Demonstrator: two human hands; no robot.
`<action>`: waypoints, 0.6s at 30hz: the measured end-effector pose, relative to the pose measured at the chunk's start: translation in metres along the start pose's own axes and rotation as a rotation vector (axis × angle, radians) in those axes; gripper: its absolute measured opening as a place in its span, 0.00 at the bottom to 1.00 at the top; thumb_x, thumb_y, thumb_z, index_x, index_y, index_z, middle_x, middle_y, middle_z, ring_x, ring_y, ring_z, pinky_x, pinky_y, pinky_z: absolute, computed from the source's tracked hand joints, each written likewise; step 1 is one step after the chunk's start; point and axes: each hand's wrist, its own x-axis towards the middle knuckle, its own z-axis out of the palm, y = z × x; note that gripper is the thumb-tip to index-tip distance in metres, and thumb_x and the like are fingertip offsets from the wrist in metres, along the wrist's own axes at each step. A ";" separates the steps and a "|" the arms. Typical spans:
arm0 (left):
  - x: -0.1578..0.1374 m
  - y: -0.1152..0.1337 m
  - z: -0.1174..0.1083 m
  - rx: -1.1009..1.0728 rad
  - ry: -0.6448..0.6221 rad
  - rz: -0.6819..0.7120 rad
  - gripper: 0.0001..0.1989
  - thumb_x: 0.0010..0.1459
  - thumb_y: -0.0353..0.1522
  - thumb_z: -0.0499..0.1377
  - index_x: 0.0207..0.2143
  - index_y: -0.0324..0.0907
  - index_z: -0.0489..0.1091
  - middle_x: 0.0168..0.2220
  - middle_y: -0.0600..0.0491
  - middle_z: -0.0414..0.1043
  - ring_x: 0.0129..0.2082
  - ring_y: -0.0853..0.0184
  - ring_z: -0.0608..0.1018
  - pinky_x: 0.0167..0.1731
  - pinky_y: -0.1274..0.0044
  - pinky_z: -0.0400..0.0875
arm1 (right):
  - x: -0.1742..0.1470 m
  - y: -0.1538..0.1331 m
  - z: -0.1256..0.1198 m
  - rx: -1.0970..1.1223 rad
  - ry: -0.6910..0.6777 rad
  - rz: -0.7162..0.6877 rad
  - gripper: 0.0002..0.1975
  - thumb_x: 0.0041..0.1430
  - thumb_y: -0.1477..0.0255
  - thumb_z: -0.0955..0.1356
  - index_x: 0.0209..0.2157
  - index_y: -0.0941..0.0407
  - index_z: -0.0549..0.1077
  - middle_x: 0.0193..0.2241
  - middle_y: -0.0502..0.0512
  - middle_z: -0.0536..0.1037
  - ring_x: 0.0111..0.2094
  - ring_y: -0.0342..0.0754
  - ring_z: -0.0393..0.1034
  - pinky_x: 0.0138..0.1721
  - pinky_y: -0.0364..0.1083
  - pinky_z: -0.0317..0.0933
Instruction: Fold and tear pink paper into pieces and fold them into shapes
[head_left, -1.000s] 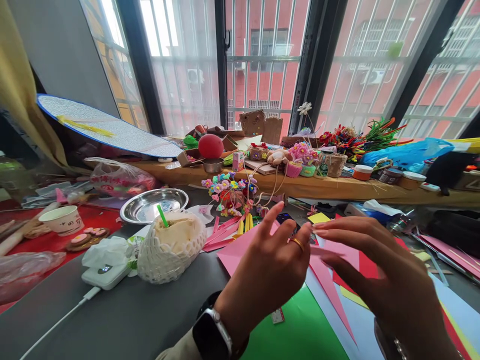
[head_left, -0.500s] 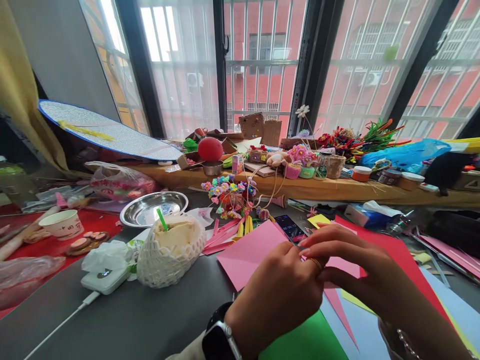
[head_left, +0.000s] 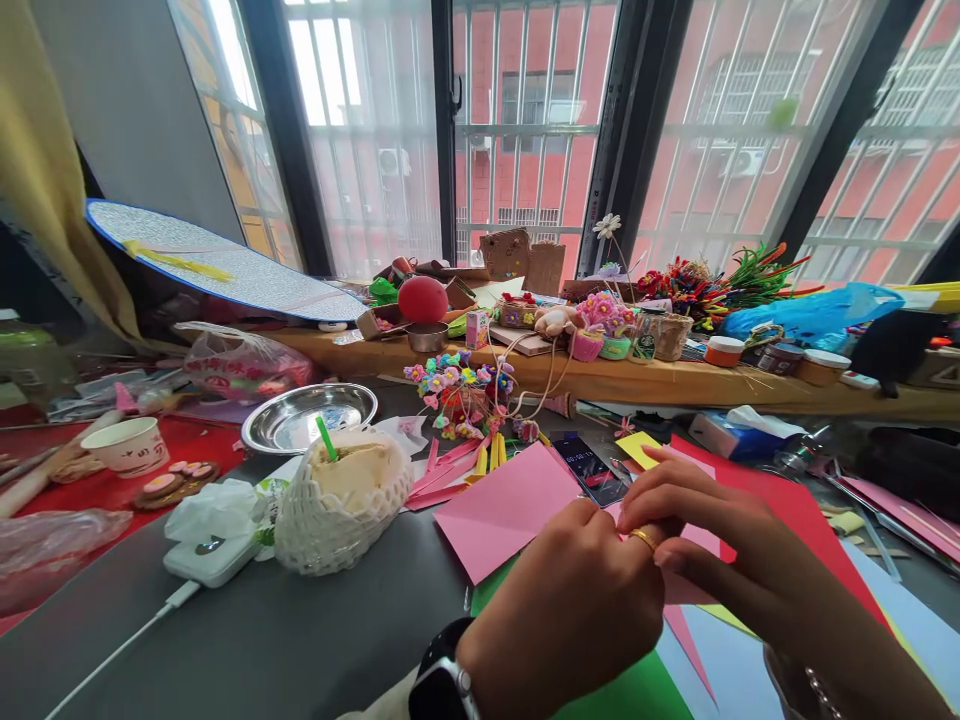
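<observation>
Pink paper (head_left: 681, 591), plain, partly hidden

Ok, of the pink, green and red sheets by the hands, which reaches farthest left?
The pink sheet just left of the phone: its left corner juts past the green sheet, while the red sheet lies right of the phone.

one sheet (head_left: 504, 515) is pink — another sheet (head_left: 637, 692) green.

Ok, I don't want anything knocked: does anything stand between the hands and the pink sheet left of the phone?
For the left hand, nothing visible; it borders the pink sheet in this view, though I can't tell whether they touch. For the right hand, the left hand and the phone's near end lie between.
</observation>
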 end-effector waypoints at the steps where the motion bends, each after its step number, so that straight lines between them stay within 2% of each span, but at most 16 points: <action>1: 0.000 0.000 0.000 0.005 0.006 0.000 0.06 0.54 0.25 0.46 0.28 0.38 0.60 0.25 0.55 0.64 0.23 0.69 0.67 0.23 0.74 0.61 | 0.000 0.001 0.000 -0.011 -0.011 -0.006 0.13 0.55 0.62 0.58 0.30 0.54 0.67 0.28 0.52 0.71 0.32 0.46 0.66 0.38 0.46 0.59; 10: 0.002 0.001 0.002 -0.012 -0.001 -0.011 0.05 0.54 0.25 0.47 0.28 0.38 0.60 0.26 0.54 0.64 0.25 0.68 0.68 0.25 0.74 0.61 | 0.002 0.006 -0.001 0.053 -0.068 0.008 0.12 0.53 0.61 0.60 0.30 0.54 0.67 0.27 0.52 0.71 0.30 0.45 0.66 0.30 0.44 0.61; 15: 0.002 0.000 0.002 0.022 -0.008 -0.004 0.04 0.54 0.25 0.48 0.27 0.38 0.61 0.27 0.54 0.64 0.24 0.68 0.67 0.22 0.75 0.60 | 0.001 0.007 0.001 0.070 -0.053 0.023 0.13 0.52 0.60 0.60 0.30 0.54 0.66 0.27 0.52 0.70 0.29 0.44 0.65 0.31 0.44 0.61; 18: 0.001 -0.001 0.003 0.036 -0.005 0.003 0.04 0.53 0.25 0.49 0.26 0.38 0.61 0.28 0.54 0.65 0.23 0.69 0.66 0.21 0.75 0.59 | 0.001 0.007 0.003 0.059 -0.032 0.030 0.13 0.52 0.60 0.60 0.30 0.55 0.66 0.27 0.52 0.70 0.29 0.44 0.65 0.37 0.47 0.60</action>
